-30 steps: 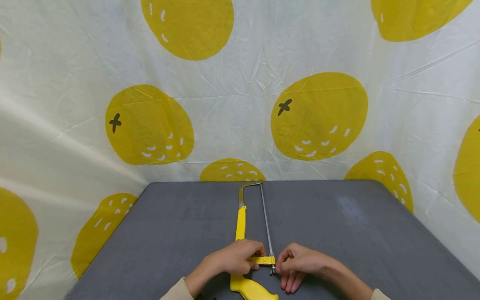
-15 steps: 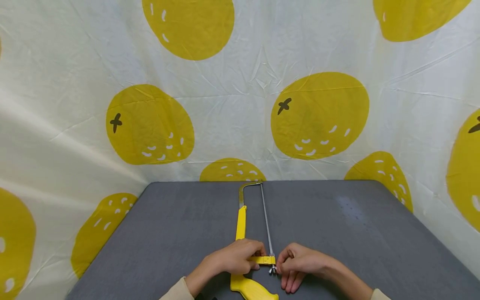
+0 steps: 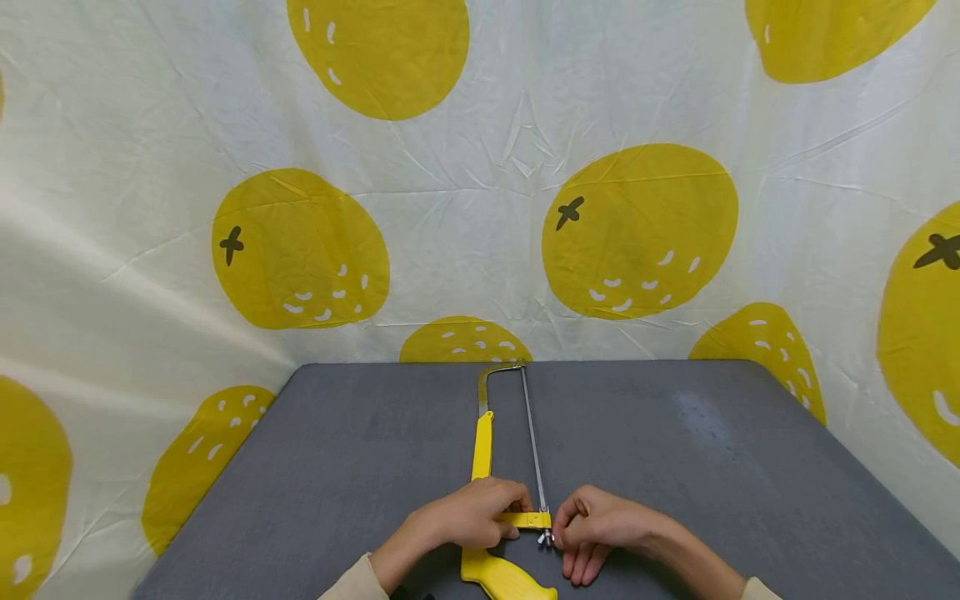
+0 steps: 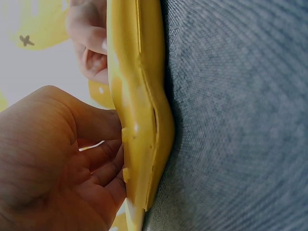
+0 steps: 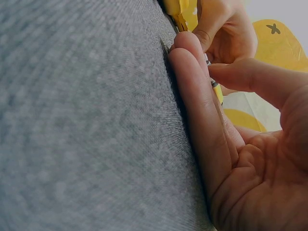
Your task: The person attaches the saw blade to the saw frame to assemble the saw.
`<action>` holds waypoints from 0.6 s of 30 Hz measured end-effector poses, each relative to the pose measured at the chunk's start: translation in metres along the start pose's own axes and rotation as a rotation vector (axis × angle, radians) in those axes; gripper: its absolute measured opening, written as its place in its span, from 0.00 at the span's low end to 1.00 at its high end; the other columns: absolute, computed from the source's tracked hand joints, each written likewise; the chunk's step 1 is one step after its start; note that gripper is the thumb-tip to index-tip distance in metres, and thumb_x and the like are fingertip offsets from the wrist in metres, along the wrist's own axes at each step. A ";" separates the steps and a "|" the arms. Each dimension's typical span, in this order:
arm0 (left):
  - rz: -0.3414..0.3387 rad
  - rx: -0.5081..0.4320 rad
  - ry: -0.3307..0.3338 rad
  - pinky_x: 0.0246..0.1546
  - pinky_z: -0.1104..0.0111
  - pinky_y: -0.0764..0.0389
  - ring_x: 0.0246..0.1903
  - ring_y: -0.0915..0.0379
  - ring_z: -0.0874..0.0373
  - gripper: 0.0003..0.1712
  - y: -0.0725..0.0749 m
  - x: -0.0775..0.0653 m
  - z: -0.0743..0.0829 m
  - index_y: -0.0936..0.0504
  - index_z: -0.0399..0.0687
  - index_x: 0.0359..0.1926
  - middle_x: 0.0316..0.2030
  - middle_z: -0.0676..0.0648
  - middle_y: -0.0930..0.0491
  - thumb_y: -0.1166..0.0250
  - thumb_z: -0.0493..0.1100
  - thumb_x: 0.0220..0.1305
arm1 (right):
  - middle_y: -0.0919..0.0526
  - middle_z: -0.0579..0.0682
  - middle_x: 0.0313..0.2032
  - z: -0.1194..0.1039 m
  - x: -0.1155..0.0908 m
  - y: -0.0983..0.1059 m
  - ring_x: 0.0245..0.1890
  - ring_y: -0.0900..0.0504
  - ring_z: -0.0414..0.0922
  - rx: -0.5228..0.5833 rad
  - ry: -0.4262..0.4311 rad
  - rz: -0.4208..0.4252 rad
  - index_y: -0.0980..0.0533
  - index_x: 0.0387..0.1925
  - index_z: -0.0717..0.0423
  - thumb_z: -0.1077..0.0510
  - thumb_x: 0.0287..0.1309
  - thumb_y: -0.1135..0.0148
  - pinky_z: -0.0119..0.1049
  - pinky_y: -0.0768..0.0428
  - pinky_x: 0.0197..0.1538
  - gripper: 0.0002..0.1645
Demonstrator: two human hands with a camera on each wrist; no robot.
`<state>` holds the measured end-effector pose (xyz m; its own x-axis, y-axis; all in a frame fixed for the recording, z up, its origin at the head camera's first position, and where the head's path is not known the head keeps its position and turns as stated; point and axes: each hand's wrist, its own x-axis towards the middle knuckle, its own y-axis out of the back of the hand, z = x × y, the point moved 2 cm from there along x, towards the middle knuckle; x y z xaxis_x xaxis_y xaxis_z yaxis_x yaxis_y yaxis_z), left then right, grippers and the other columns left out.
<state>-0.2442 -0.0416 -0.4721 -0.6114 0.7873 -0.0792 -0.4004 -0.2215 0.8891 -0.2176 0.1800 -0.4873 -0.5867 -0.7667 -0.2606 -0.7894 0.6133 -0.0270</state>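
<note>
Gripping a yellow saw along the 6-to-12 o'clock line of the grey counter, curling thumb and fingers of the left hand round its crossbar. Pointing the thin blade toward 12 and the handle toward 5. Touching the wing nut from 3 o'clock with the right hand, bending thumb and forefinger close together but not showing whether pinching; resting other fingers on the counter. Facing a fruit-printed sheet at 12 o'clock.
</note>
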 end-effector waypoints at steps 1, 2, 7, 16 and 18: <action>-0.001 0.001 -0.002 0.36 0.77 0.28 0.29 0.34 0.71 0.11 0.000 0.000 0.000 0.18 0.56 0.44 0.32 0.63 0.24 0.29 0.37 0.64 | 0.11 0.49 0.27 0.000 0.000 0.000 0.25 0.12 0.36 0.001 0.001 -0.002 0.20 0.42 0.68 0.64 0.65 0.42 0.31 0.15 0.28 0.10; 0.000 0.009 -0.007 0.36 0.77 0.28 0.29 0.34 0.71 0.11 0.000 0.000 0.000 0.18 0.56 0.45 0.32 0.63 0.24 0.29 0.37 0.64 | 0.11 0.49 0.27 0.000 0.000 0.000 0.25 0.12 0.36 0.001 0.001 -0.003 0.20 0.42 0.68 0.64 0.65 0.42 0.31 0.15 0.28 0.10; -0.007 0.001 -0.006 0.36 0.78 0.28 0.29 0.34 0.71 0.11 0.001 0.000 0.000 0.18 0.56 0.45 0.33 0.62 0.22 0.29 0.37 0.65 | 0.11 0.49 0.27 0.001 0.000 0.001 0.25 0.12 0.36 0.001 -0.001 0.004 0.20 0.42 0.68 0.64 0.64 0.42 0.31 0.15 0.28 0.10; -0.012 0.005 -0.007 0.36 0.78 0.28 0.29 0.34 0.71 0.11 0.002 -0.001 0.002 0.18 0.56 0.45 0.34 0.61 0.21 0.30 0.37 0.65 | 0.11 0.49 0.26 0.003 0.001 0.001 0.24 0.12 0.37 0.015 -0.001 0.009 0.21 0.41 0.66 0.65 0.63 0.42 0.31 0.16 0.27 0.08; -0.018 -0.004 0.000 0.36 0.77 0.28 0.29 0.34 0.71 0.11 0.002 -0.001 0.002 0.18 0.56 0.45 0.34 0.61 0.21 0.30 0.37 0.65 | 0.11 0.49 0.26 0.003 0.001 0.001 0.24 0.12 0.36 0.019 0.000 0.007 0.21 0.41 0.66 0.65 0.63 0.42 0.31 0.16 0.27 0.08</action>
<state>-0.2425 -0.0419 -0.4697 -0.6039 0.7914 -0.0947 -0.4141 -0.2100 0.8857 -0.2186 0.1799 -0.4906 -0.5922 -0.7625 -0.2607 -0.7818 0.6220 -0.0436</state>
